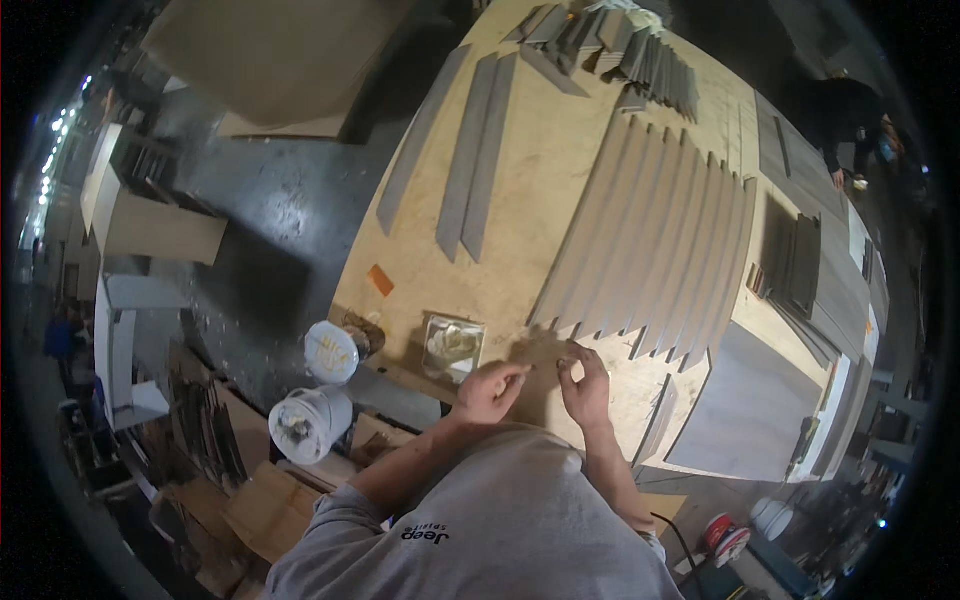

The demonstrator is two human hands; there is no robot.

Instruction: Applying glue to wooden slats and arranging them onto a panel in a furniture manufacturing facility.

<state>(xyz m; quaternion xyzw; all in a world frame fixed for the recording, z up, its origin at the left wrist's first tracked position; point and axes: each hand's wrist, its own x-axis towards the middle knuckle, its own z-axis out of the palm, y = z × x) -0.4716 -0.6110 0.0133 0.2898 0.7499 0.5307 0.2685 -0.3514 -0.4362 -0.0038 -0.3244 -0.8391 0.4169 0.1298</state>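
Close to my body, over the table's near edge, both hands are raised a short way apart. My left hand (488,393) has its fingers curled and thumb and fingertips pressed together; anything between them is too small to make out. Thumb and fingers of my right hand (586,385) are also bent into a pinch, and I cannot make out what is in it. Just left of my left hand sits a clear square tub (453,349) with pale stuff inside. Beyond my right hand lies a row of overlapping grey-brown boards (640,235) with angled ends.
Long grey strips (478,155) lie on the wooden table (540,130), near an orange scrap (380,280). More stacked pieces (640,55) are at the far end. Two white buckets, one lidded (332,352) and one open (310,425), stand left. A person (850,125) works far right.
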